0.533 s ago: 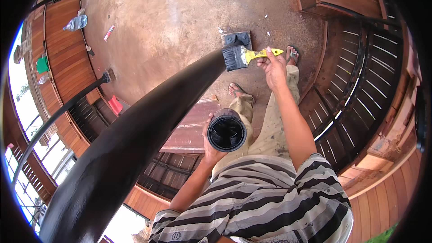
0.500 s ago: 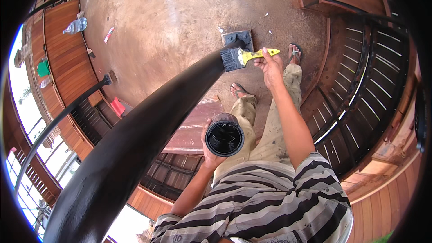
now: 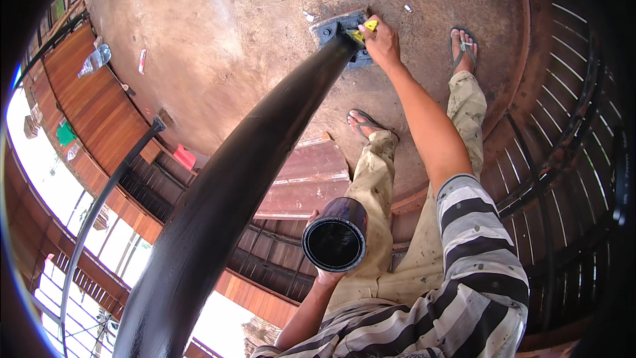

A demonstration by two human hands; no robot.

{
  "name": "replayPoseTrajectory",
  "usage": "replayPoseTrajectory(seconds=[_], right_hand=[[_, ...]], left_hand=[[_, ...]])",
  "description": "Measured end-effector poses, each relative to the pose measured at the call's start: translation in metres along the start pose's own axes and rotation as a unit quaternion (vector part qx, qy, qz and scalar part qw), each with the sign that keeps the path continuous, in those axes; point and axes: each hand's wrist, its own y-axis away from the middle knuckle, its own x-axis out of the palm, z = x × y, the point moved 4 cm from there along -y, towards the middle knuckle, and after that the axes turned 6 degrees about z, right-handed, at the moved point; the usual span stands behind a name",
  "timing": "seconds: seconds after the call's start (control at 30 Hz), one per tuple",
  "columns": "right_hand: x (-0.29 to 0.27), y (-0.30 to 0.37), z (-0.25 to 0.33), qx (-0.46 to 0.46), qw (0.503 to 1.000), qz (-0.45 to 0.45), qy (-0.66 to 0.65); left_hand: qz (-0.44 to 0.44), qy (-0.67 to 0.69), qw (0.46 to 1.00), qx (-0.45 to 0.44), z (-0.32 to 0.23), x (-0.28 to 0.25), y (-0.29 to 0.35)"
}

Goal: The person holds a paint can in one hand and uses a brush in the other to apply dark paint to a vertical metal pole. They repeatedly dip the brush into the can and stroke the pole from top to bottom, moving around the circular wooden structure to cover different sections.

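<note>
A thick black pole (image 3: 245, 152) rises from a bolted base plate (image 3: 326, 32) on the floor toward the lower left. At the pole's foot, my right hand (image 3: 383, 43) grips the yellow handle of a paintbrush (image 3: 371, 25). Its bristles are mostly hidden against the far side of the pole's lower end. In front of my body, my left hand (image 3: 319, 275) is wrapped round a can of black paint (image 3: 361, 211), with its open top tilted toward me. Most of the left fingers are behind the can.
Reddish boards (image 3: 308, 179) lie on the floor between pole and legs. A curved, slatted dark structure (image 3: 563, 113) bounds the right. Leftward are a thinner black pole (image 3: 112, 182), a plastic bottle (image 3: 97, 59), a red object (image 3: 185, 157) and a white-and-red tube (image 3: 142, 61).
My right hand has moved the brush farther out and down to the pole's base. My left hand and the paint can sit lower in view. The whole view has shifted as I lean forward.
</note>
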Motion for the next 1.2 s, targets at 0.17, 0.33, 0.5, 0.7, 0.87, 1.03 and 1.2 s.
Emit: replayPoseTrajectory(seconds=[0.17, 0.33, 0.5, 0.7, 0.87, 1.03, 1.2], right_hand=[[-0.066, 0.076, 0.105, -0.048, 0.924, 0.147, -0.351], [-0.051, 0.06, 0.06, 0.082, 0.873, 0.156, -0.455], [-0.006, -0.061, -0.067, 0.162, 0.973, 0.087, -0.143], [0.022, -0.04, 0.022, -0.06, 0.991, 0.114, 0.036], [-0.028, -0.002, 0.083, 0.004, 0.986, 0.133, -0.095], [-0.111, 0.085, 0.214, -0.027, 0.959, 0.156, -0.235], [-0.198, 0.178, 0.371, -0.072, 0.9, 0.172, -0.394]], left_hand=[[0.005, -0.257, 0.961, 0.097, -0.022, 0.007, 0.001], [0.044, -0.087, 0.995, 0.024, -0.055, 0.016, -0.013], [0.045, -0.39, 0.913, 0.106, -0.05, -0.002, -0.027], [-0.052, -0.332, 0.929, 0.152, -0.054, -0.005, -0.004], [-0.033, -0.44, 0.884, 0.157, -0.084, -0.007, 0.019], [-0.152, -0.331, 0.911, 0.196, -0.046, -0.047, 0.067], [-0.255, -0.203, 0.914, 0.242, -0.074, -0.065, 0.13]])
